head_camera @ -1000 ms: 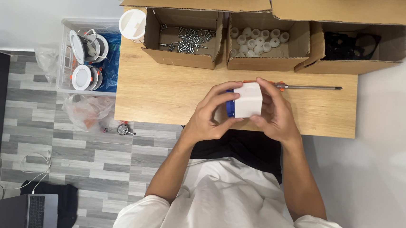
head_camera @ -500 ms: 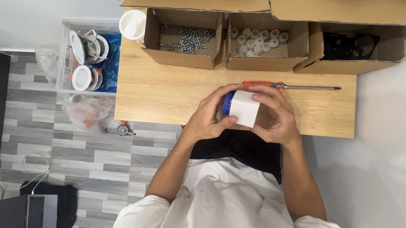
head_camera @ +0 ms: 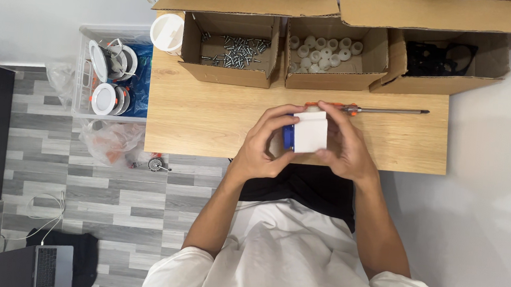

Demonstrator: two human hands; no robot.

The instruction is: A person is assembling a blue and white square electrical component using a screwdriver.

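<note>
A small white box-shaped part [head_camera: 310, 131] with a blue piece on its left side is held above the wooden table [head_camera: 209, 113]. My left hand [head_camera: 266, 139] grips it from the left and below. My right hand [head_camera: 345, 145] grips it from the right, fingers curled over its top edge. A long screwdriver [head_camera: 383, 111] with an orange handle lies on the table just behind my hands; the handle is partly hidden by my fingers.
Three open cardboard boxes line the table's far edge: one with screws [head_camera: 235, 49], one with small white round parts [head_camera: 325, 49], one with black parts [head_camera: 438, 57]. A white cup [head_camera: 167, 32] stands at the far left corner. A clear bin of round lamps [head_camera: 111, 79] sits on the floor to the left.
The white part has been turned in my hands and sits a little lower; the screwdriver's orange handle shows less than half a second ago.
</note>
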